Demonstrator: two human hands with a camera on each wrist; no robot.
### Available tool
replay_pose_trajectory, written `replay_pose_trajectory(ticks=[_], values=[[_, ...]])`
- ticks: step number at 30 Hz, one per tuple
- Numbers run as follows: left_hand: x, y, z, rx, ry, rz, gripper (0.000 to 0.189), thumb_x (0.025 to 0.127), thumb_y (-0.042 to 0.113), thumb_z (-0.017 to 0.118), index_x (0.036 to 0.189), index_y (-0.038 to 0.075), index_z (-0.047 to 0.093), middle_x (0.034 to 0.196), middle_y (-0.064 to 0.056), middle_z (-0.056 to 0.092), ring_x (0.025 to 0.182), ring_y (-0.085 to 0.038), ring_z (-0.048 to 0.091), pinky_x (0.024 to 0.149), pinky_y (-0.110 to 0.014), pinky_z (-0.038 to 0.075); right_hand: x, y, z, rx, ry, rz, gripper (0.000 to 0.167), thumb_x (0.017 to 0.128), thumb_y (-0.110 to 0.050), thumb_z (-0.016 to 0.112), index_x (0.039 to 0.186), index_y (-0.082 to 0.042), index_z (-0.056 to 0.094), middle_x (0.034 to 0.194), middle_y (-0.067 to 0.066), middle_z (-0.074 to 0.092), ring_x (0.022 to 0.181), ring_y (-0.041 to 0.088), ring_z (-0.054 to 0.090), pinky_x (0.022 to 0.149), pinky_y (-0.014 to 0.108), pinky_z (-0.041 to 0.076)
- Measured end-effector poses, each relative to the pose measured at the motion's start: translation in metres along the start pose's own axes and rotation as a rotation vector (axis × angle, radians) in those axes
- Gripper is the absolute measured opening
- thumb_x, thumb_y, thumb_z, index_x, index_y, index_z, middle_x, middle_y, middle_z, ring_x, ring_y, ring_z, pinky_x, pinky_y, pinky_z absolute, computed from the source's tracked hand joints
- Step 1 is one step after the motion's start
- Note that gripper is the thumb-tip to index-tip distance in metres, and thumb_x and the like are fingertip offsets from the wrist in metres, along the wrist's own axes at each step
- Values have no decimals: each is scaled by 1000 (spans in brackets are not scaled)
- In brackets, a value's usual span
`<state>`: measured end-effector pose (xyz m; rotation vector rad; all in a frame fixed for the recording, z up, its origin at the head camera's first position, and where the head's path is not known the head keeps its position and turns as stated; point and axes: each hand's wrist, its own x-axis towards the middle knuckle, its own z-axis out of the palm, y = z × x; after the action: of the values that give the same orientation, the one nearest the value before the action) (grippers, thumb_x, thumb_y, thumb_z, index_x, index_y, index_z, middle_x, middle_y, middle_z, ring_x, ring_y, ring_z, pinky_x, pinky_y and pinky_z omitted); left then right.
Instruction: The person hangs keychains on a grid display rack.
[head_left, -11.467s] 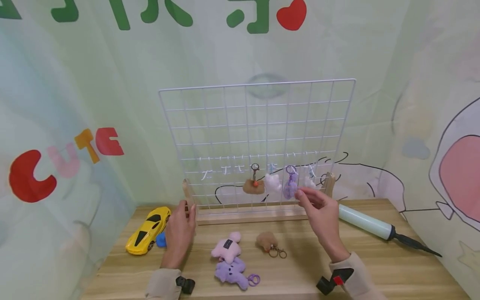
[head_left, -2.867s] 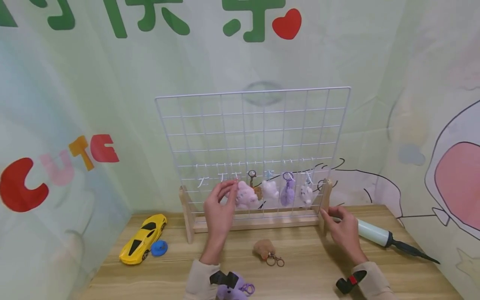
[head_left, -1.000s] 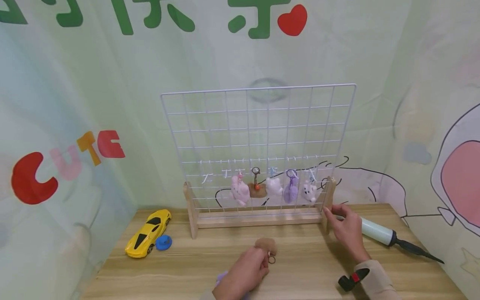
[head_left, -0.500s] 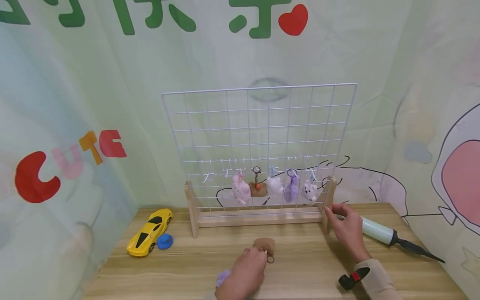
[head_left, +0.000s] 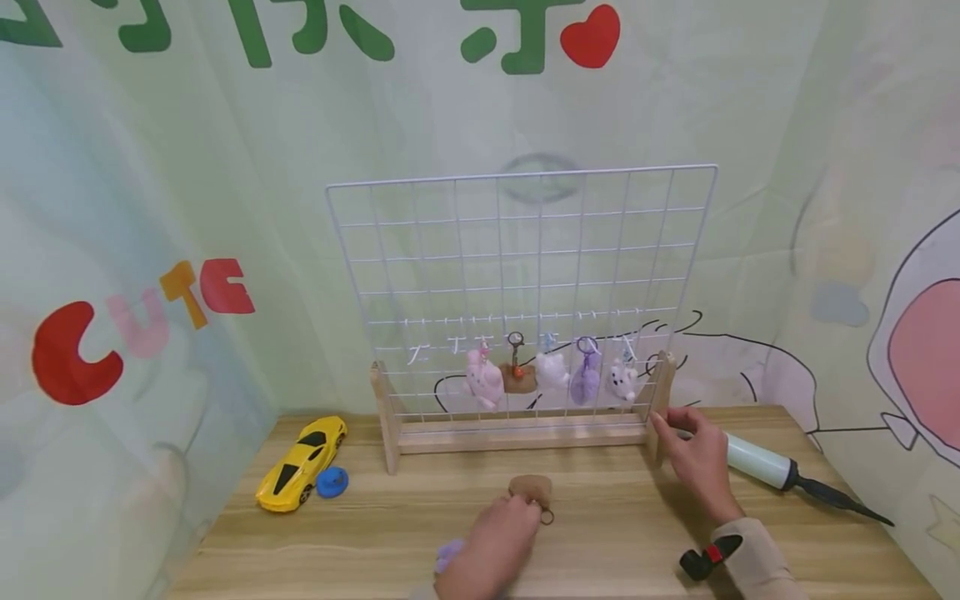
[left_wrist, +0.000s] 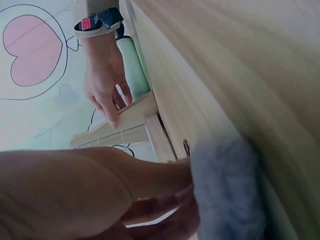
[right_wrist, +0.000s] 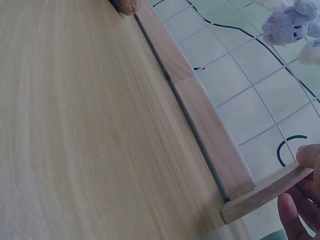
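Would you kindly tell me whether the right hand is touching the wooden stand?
Touching: the right wrist view shows the right hand gripping one end of the wooden stand between thumb and fingers.

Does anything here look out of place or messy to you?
Nothing looks spilled or broken. The yellow toy car and what looks like a pale green hand pump seem the odd ones out: they lie on the table either side of the wire rack, unlike the plush charms hanging there.
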<state>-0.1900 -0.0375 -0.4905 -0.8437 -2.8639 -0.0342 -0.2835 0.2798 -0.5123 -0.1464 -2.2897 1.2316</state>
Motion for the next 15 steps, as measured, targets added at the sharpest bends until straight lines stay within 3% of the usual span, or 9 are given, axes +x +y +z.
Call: replay_pose_trajectory(ticks=[3,6,10,15], values=[[0,6,2,86,-40,-24,7,93,6,79,98,10,74,94,-3,66,75,-15,64,57,-27,56,0,0,-1,-2,6,3,33,102,-29,78,111,3,76,112,26,80,111,43,76,75,-1,42],[-1,7,3,105,-72,-24,9,97,8,75,106,8,73,101,-5,66,81,-17,65,59,-30,57,0,0,-1,-9,6,7,33,102,-30,78,111,2,76,112,25,80,112,42,75,77,0,42],[-3,5,-2,62,-105,-12,18,100,9,72,117,7,68,108,-7,66,81,-16,64,57,-30,56,-1,-1,-1,-14,4,14,33,102,-30,78,112,2,76,112,24,80,112,41,75,80,1,43],[-4,0,-6,-30,-48,13,17,99,4,69,113,9,61,94,-3,58,74,-15,65,53,-30,53,-1,-3,-1,-10,-5,25,35,102,-31,77,113,2,76,114,24,79,114,41,74,81,2,43]])
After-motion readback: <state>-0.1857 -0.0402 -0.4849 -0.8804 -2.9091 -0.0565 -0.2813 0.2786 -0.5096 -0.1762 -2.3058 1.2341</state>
